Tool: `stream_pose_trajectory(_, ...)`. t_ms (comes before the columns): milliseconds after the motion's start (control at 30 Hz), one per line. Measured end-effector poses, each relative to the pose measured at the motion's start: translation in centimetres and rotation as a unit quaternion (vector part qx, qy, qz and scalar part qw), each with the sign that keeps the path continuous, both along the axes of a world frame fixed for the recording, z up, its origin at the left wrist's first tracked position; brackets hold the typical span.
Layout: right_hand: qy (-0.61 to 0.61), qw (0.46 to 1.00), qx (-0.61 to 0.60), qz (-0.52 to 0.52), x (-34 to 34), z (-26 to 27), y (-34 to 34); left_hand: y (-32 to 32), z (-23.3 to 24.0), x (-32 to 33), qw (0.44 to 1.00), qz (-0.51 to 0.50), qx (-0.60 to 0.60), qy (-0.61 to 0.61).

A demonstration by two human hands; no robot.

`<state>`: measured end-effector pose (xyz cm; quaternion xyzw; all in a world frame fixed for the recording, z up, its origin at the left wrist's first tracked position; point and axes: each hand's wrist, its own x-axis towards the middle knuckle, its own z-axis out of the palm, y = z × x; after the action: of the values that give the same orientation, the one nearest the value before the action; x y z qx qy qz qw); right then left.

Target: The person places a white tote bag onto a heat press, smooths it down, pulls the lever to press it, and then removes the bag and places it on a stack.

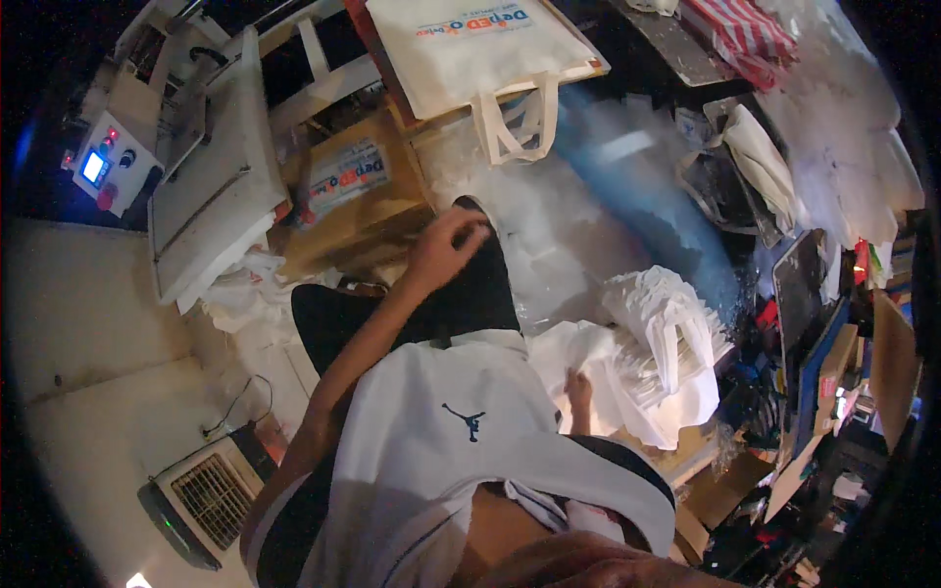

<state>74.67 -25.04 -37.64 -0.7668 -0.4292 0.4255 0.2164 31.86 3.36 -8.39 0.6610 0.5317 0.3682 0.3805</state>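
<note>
My left hand (450, 246) is raised over the dark-clad leg, with its fingers curled, a gap between thumb and fingers, and nothing visible in it. My right hand (578, 389) grips the edge of a white fabric bag (588, 345), its fingers partly hidden by the cloth. This bag lies against a thick stack of white fabric bags (665, 345) with loose handles. Farther off, a cream tote bag (448, 59) bearing printed writing lies flat, its handles hanging towards me. Left of it, a printed transfer sheet (345, 180) rests on a brown cardboard surface (367, 213).
A heat press (213, 169) with a lit control box (110, 165) stands at the left. Below it is a grilled heater or fan unit (209, 500). Plastic-wrapped bundles (831, 110) and cardboard pieces (893, 367) crowd the right side.
</note>
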Motion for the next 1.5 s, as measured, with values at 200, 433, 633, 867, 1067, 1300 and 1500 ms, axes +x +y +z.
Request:
stream_pose_trajectory(200, 0.206, 0.928, 0.230, -0.210, -11.0, 30.7, 19.3, -5.4, -1.4, 7.5, 0.965, -0.244, -0.068, 0.063)
stream_pose_trajectory(433, 0.441, 0.812, 0.312, -0.221, -14.7, 47.3, 30.1, 0.6, 5.7, 9.0, 0.936, -0.170, -0.162, -0.262)
stream_pose_trajectory(633, 0.054, 0.816, 0.576, -0.007, -13.1, 52.0, 43.1, 8.6, 15.2, 2.3, 0.916, 0.115, 0.017, -0.383)
stream_pose_trajectory(867, 0.266, 0.882, 0.334, 0.198, -12.6, 45.5, 56.5, 23.9, 10.5, -7.1, 0.899, 0.348, 0.110, -0.243)
stream_pose_trajectory(1067, 0.388, 0.879, 0.233, 0.153, -14.9, 43.1, 61.7, 29.0, 7.2, -9.0, 0.921, 0.375, 0.101, 0.028)
stream_pose_trajectory(1300, 0.043, 0.954, 0.265, 0.132, -14.4, 37.1, 64.1, 30.8, 3.8, -9.7, 0.901, 0.356, 0.069, 0.240)
stream_pose_trajectory(1500, -0.209, 0.902, 0.342, 0.158, -18.1, 36.7, 62.8, 29.6, 3.4, -13.6, 0.906, 0.363, 0.066, 0.207)
